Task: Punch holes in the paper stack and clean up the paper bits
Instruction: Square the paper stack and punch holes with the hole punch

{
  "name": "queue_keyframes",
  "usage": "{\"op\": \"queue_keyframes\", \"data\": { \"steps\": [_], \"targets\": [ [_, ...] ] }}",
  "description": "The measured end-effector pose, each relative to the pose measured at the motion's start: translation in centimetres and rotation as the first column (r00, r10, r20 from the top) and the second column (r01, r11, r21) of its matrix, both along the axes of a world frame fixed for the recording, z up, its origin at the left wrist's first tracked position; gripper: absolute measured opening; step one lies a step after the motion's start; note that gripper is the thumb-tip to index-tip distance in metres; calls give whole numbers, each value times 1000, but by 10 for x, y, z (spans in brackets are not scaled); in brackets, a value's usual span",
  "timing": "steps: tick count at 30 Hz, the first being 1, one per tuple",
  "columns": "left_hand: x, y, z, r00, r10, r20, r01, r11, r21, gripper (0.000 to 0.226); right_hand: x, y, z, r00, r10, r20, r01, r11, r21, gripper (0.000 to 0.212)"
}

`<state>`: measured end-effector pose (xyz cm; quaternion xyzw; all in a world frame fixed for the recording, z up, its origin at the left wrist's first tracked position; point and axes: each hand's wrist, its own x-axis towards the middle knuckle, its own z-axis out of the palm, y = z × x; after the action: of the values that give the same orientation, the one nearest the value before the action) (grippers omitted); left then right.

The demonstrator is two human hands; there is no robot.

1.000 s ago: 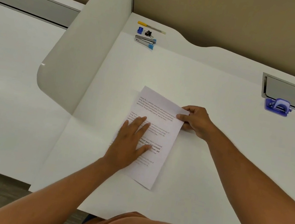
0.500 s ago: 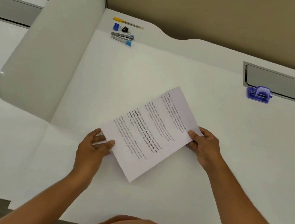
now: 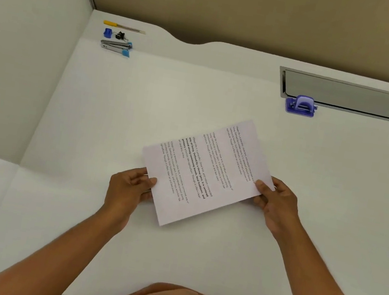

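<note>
paper stack [image 3: 206,172]: white printed sheets with small black text, some lines bold; turned at a slant, long edges running from lower left to upper right; held at its two short ends, near corner low over the counter [image 3: 194,263]
hole punch [image 3: 301,105]: small, purple-blue, arched lever on a flat base; upright at the far right of the counter, well apart from the paper stack, against the near edge of a metal-framed slot

Matt white printed paper stack [image 3: 206,172], smooth matt white desk [image 3: 197,91], brushed metal cable tray [image 3: 342,95] at the desk's far right edge, glossy blue plastic hole punch [image 3: 300,105], shiny metal stapler [image 3: 115,46] with blue plastic end near the far left corner
</note>
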<state>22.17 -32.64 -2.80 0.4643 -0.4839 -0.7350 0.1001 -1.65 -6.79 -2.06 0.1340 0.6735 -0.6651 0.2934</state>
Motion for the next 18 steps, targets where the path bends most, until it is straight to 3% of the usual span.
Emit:
{"op": "queue_keyframes", "data": {
  "steps": [10,18],
  "targets": [
    [-106,77,13,985,-171,14,171,979,-109,31,-87,150,13,958,286,31,-284,957,-50,29],
    [-190,137,17,964,-263,35,265,951,-157,29,-167,217,22,947,321,13,-321,947,-10,34]
  ]
}}
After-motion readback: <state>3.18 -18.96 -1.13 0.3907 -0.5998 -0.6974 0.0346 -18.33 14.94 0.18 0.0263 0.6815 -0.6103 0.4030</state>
